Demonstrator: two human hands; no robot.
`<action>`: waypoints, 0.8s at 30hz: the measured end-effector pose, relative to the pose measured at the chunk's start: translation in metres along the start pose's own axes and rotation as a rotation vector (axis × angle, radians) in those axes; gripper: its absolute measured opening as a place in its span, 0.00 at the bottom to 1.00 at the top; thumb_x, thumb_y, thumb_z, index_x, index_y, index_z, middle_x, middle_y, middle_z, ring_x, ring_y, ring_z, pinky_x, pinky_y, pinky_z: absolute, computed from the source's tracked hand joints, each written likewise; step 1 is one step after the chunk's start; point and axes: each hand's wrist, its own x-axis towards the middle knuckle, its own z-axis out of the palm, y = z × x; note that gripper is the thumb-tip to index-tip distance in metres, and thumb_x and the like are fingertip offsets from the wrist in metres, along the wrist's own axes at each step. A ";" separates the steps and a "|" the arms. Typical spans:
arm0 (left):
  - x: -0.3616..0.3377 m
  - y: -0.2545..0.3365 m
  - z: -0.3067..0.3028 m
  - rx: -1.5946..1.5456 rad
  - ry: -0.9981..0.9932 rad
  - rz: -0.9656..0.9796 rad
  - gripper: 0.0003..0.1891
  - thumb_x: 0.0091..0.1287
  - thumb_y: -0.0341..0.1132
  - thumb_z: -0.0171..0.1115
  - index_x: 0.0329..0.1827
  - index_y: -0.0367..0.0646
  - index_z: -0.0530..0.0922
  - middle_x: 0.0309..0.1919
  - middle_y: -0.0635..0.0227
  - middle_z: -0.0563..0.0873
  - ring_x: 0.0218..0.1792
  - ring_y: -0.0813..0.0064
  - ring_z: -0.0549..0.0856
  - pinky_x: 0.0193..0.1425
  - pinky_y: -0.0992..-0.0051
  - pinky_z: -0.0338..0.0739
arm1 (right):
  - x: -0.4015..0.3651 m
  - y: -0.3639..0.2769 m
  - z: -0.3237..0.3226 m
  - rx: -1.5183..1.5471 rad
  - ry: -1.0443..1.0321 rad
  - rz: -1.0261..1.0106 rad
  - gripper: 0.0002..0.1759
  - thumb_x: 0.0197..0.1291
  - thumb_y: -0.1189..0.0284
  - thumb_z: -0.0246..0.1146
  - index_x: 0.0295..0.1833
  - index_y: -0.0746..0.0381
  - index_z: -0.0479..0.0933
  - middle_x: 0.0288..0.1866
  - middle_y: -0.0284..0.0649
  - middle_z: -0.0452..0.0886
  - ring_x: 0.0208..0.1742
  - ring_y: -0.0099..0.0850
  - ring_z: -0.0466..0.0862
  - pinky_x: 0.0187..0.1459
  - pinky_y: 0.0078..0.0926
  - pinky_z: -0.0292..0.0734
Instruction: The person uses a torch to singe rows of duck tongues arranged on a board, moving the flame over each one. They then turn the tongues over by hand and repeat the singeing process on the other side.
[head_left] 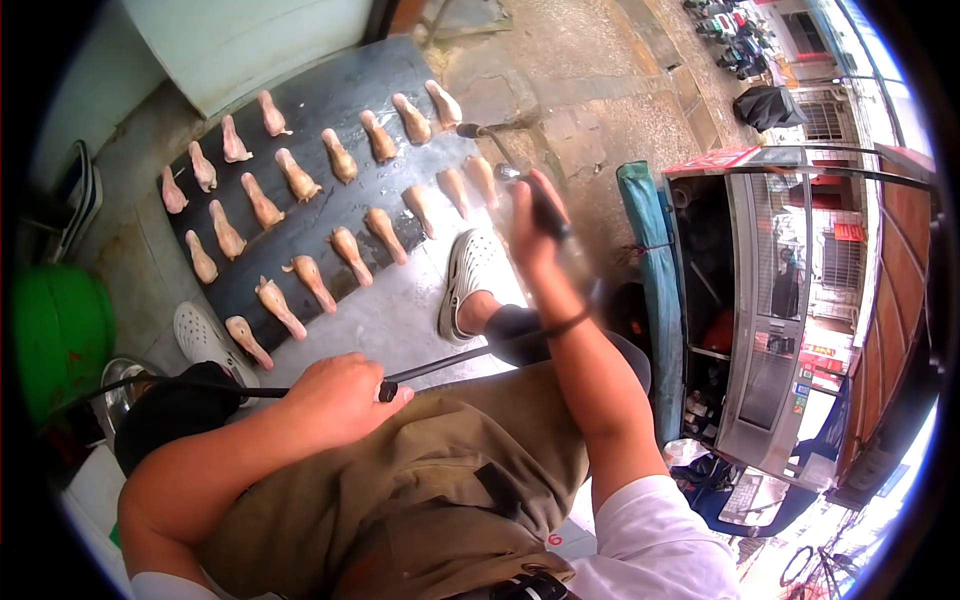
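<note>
Rows of chicken drumsticks (298, 176) lie on a dark metal sheet (300, 95) on the ground in front of me. My right hand (538, 215) is closed around the black handle of a gas torch (470, 130). The torch's thin metal neck reaches past the sheet's right edge, with its nozzle close to the far-right drumsticks. My left hand (345, 400) grips a black hose (450, 361) over my lap, with a small dark fitting by the thumb. Whether a flame burns is hard to make out.
My pale clogs (470, 280) flank the sheet's near edge. A green bin (62, 345) stands at left and a pale cabinet (250, 45) behind the sheet. Wet paving (610, 90) extends to the right. A rolled teal cover (648, 280) sits by a glass-sided stall (765, 330).
</note>
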 end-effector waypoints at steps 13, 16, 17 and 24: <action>0.000 -0.001 0.000 -0.024 0.036 -0.019 0.26 0.69 0.52 0.62 0.29 0.33 0.81 0.33 0.49 0.84 0.40 0.47 0.84 0.47 0.54 0.78 | 0.010 -0.002 -0.005 0.219 -0.018 0.305 0.23 0.73 0.67 0.60 0.65 0.72 0.71 0.47 0.50 0.87 0.50 0.35 0.87 0.56 0.30 0.79; 0.000 0.001 -0.001 -0.029 0.028 -0.023 0.26 0.69 0.53 0.62 0.29 0.33 0.81 0.34 0.49 0.84 0.40 0.47 0.84 0.47 0.54 0.78 | 0.009 0.002 -0.005 0.209 -0.030 0.319 0.24 0.74 0.65 0.60 0.66 0.72 0.71 0.49 0.52 0.87 0.51 0.36 0.87 0.57 0.31 0.80; 0.001 0.000 -0.001 -0.028 0.026 -0.026 0.26 0.69 0.53 0.62 0.29 0.33 0.81 0.34 0.49 0.84 0.40 0.47 0.84 0.47 0.54 0.78 | 0.009 0.002 -0.005 0.208 -0.035 0.322 0.24 0.74 0.65 0.61 0.66 0.72 0.71 0.49 0.52 0.87 0.51 0.36 0.87 0.57 0.31 0.80; 0.003 -0.001 0.000 -0.024 0.010 -0.044 0.26 0.70 0.54 0.61 0.30 0.34 0.81 0.34 0.49 0.84 0.41 0.48 0.84 0.48 0.55 0.78 | 0.012 0.010 -0.003 0.254 0.007 0.335 0.22 0.74 0.69 0.59 0.64 0.74 0.69 0.46 0.50 0.86 0.48 0.34 0.86 0.54 0.31 0.79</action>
